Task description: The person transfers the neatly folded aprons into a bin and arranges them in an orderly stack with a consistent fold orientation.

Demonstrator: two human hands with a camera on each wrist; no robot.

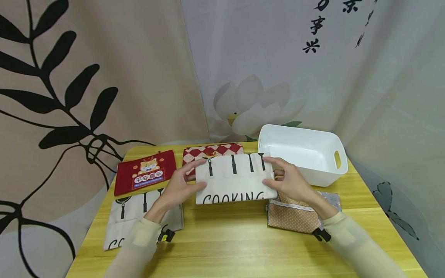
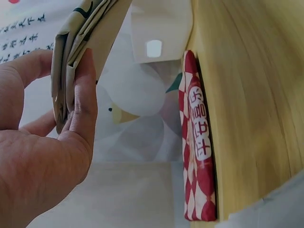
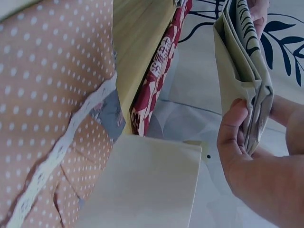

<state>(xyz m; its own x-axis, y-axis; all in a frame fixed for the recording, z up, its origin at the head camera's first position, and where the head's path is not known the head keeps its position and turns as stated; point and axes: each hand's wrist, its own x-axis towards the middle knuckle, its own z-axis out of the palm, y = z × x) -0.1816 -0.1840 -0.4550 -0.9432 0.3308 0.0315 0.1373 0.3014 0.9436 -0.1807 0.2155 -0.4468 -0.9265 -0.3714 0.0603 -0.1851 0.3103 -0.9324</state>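
Note:
Between both hands hangs a folded white cloth point(image 1: 233, 178) printed with dark utensils and the word COOKING, raised above the table. My left hand point(image 1: 179, 189) pinches its left edge, thumb on one face and fingers on the other. At the right edge my right hand point(image 1: 290, 179) grips it the same way. Both wrist views show the cloth as several stacked layers, the folded bundle point(image 2: 78, 61) at the left fingers and the layered end point(image 3: 249, 90) at the right ones. Behind it lies a red-and-white checked cloth point(image 1: 213, 150), partly hidden.
A white plastic basket point(image 1: 299, 170) stands at the back right. Below the right forearm lies a brown polka-dot cloth point(image 1: 292, 218) with lace, over a grey one. A red cloth point(image 1: 144, 173) with a cartoon sits back left, and another utensil-print cloth point(image 1: 116, 227) lies under the left forearm.

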